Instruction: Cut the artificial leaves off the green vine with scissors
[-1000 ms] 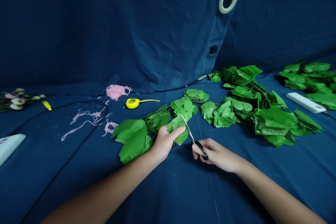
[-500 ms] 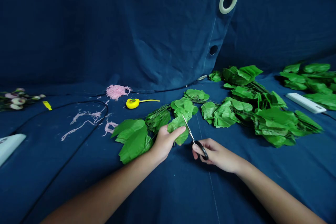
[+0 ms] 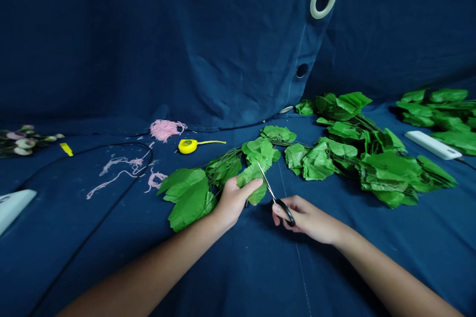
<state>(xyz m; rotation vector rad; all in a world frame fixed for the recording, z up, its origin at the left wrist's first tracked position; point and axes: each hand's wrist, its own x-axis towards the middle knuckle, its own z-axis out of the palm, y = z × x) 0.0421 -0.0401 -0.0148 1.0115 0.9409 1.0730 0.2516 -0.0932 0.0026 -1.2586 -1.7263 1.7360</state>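
My left hand [image 3: 236,200] pinches a green artificial leaf [image 3: 251,174], thumb on top and the other fingers out of sight below. That leaf belongs to a leafy garland, with a larger leaf cluster [image 3: 189,195] lying left of my wrist and further leaves just behind. In my right hand [image 3: 295,215] is a pair of scissors [image 3: 275,199] with black handles, fingers around the loops. The blades look closed or nearly so and point up and left, their tip beside the right edge of the held leaf.
Leaf bunches [image 3: 386,176] spread to the right beside a white power strip [image 3: 433,145]. A yellow tape measure [image 3: 188,146], pink yarn [image 3: 167,130] and loose threads [image 3: 122,166] lie left of centre. A black cable [image 3: 100,218] curves across the blue cloth [image 3: 241,277]. Artificial flowers [image 3: 26,142] sit far left.
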